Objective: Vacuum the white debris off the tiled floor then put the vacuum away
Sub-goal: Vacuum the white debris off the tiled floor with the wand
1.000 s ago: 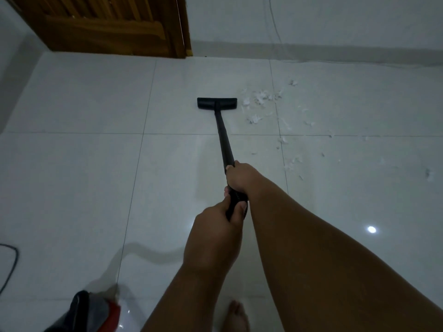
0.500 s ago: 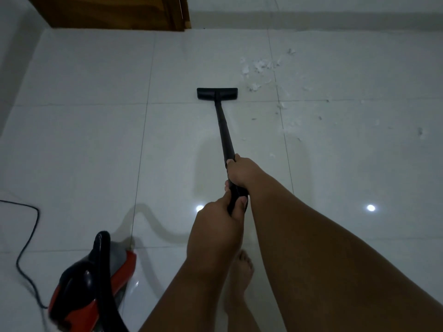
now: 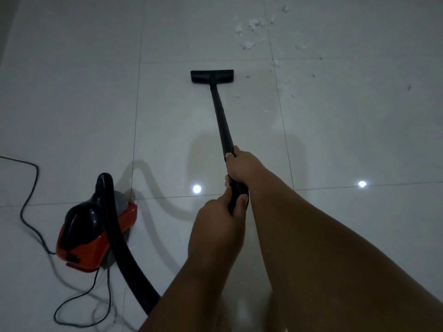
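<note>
Both hands grip the black vacuum wand [image 3: 221, 117]. My right hand [image 3: 242, 165] holds it higher up the tube, and my left hand [image 3: 215, 224] wraps the ribbed handle end just below. The flat black floor nozzle [image 3: 212, 76] rests on the white tiled floor [image 3: 84, 92]. White debris [image 3: 254, 32] lies scattered beyond and to the right of the nozzle, not touching it. The red and black vacuum body [image 3: 96, 231] sits on the floor at lower left, its black hose [image 3: 122, 240] curving toward my arms.
A thin black power cord [image 3: 31, 216] loops over the tiles left of and in front of the vacuum body. Two ceiling light reflections [image 3: 196, 188] shine on the glossy floor. More small specks lie along the tile seam at right [image 3: 279, 65].
The nozzle has been pulled back toward me, away from the debris. The view has tilted down, so the door and wall are gone and the vacuum body shows fully.
</note>
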